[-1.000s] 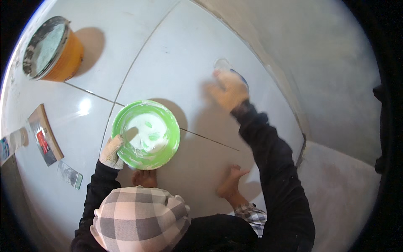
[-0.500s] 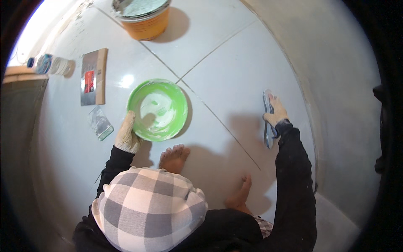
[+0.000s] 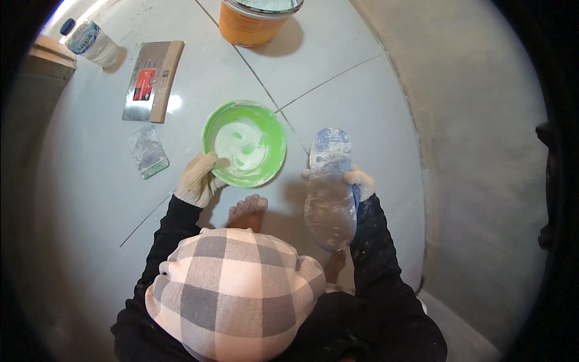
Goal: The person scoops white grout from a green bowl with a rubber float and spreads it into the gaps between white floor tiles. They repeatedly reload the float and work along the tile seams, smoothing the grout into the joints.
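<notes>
My gloved left hand (image 3: 200,179) is closed on the near left rim of a green bowl (image 3: 275,151), thumb over the edge. White paste is smeared over the bowl's inner wall and bottom. On the right, my gloved right hand (image 3: 360,183) holds up a flip-flop (image 3: 330,199), its worn sole turned toward me. Blue shows at the sole's toe end, with white smears around it and a grey-brown heel. Part of my right hand is hidden behind the flip-flop.
An orange bucket (image 3: 250,27) holding pale material stands at the far middle. To the left lie a wide scraper blade with a wooden edge (image 3: 151,81) and a clear plastic case (image 3: 148,151). A water bottle (image 3: 90,42) stands far left. A wall (image 3: 476,120) rises on the right.
My right hand has lifted the flip-flop off the floor by the wall, brought it left toward the bowl and turned its sole up. My left hand keeps its hold on the bowl.
</notes>
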Demonstrator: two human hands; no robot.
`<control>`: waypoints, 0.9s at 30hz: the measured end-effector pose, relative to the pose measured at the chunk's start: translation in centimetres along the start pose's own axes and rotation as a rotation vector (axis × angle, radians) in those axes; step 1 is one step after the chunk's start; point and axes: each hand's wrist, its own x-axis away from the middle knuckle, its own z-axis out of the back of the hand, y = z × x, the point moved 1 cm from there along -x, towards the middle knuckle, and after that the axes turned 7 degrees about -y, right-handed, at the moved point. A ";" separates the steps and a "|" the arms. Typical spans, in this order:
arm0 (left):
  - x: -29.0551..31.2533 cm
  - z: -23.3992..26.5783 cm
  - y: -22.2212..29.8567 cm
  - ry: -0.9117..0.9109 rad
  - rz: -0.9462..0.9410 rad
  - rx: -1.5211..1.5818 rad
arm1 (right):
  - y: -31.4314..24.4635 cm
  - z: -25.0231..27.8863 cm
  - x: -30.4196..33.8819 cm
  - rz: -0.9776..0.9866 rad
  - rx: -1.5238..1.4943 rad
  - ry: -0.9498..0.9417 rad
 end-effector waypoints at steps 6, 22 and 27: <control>-1.3 2.4 -1.3 -0.048 -0.166 0.234 | -3.0 -0.5 0.1 -0.056 1.331 0.199; -4.4 1.0 -2.8 0.357 -0.431 -0.186 | 5.9 1.5 3.8 -0.310 1.599 0.991; -4.1 -2.0 -0.5 0.525 -0.246 -0.579 | 6.7 -2.3 1.0 -0.047 1.639 1.019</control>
